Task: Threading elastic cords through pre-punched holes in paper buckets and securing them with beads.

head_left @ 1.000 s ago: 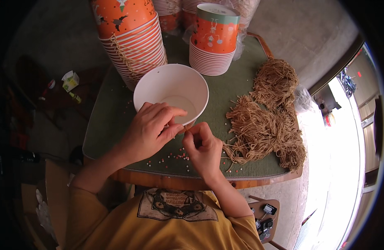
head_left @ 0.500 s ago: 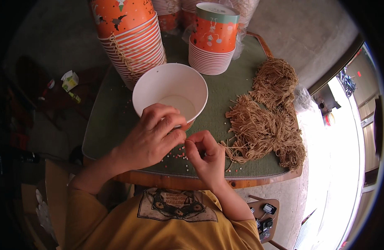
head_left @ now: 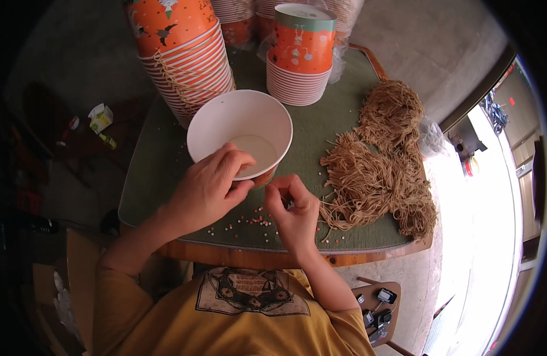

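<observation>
A white-lined paper bucket (head_left: 204, 126) stands tilted toward me on the green-covered table, its mouth showing a bare inside. My left hand (head_left: 203, 191) grips its near rim, fingers bent over into the mouth and the thumb outside. Just right of that rim, apart from it, my right hand (head_left: 294, 213) is closed in a pinch; what lies between thumb and forefinger is too small to make out. Small pink and white round bits (head_left: 258, 222) are scattered on the cloth beneath the hands. Bundles of tan cords (head_left: 368, 184) lie to the right of my right hand.
A tall stack of orange paper buckets (head_left: 187, 68), with cords hanging on its side, rises at the back left. A shorter upside-down stack (head_left: 300, 56) stands behind the bucket. More bagged stacks are behind. A clear plastic bag (head_left: 430, 137) sits at the right edge.
My hands have moved apart; before, their fingertips met at the bucket's near rim. The left fingers have shifted left along the rim and the right hand has risen slightly.
</observation>
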`<action>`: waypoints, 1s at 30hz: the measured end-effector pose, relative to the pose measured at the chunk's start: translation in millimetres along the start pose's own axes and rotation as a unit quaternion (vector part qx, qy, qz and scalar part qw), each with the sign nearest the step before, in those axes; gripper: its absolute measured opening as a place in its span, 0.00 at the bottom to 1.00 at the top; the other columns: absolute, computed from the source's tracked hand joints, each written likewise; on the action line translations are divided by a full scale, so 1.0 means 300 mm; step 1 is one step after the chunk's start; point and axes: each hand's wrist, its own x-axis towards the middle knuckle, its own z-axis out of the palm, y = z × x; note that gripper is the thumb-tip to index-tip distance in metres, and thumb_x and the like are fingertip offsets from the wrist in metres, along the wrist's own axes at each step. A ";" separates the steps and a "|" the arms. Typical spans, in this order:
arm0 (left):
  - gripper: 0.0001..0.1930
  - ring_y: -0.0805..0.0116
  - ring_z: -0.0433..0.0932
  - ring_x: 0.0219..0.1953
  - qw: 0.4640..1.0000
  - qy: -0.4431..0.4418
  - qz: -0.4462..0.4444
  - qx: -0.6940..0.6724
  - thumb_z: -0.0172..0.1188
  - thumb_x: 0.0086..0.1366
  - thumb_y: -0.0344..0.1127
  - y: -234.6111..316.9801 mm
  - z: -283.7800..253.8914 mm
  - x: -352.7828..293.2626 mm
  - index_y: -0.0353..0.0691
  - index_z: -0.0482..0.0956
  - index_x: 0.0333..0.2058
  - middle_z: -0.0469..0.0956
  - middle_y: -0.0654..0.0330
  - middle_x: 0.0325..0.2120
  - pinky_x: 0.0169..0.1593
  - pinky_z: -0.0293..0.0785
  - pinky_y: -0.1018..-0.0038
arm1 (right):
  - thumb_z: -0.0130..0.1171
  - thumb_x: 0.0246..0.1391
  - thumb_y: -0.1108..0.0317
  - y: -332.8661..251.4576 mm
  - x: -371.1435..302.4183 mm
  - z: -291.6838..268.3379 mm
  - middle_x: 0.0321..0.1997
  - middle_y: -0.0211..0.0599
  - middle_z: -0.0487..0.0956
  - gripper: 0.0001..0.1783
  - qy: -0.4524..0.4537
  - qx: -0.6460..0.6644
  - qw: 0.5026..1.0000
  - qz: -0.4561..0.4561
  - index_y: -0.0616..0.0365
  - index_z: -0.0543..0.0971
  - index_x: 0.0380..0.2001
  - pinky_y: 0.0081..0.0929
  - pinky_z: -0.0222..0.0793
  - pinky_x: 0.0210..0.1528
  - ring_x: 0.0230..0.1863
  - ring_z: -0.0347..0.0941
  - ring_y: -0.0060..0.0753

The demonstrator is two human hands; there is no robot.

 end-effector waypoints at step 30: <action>0.07 0.63 0.79 0.31 0.937 -0.228 -0.176 -0.200 0.52 0.67 0.32 -0.053 -0.043 0.153 0.35 0.73 0.40 0.79 0.55 0.29 0.35 0.73 0.68 | 0.58 0.56 0.73 0.012 0.048 0.015 0.19 0.25 0.71 0.06 0.004 -0.027 1.000 0.016 0.61 0.72 0.28 0.15 0.65 0.27 0.23 0.64 0.11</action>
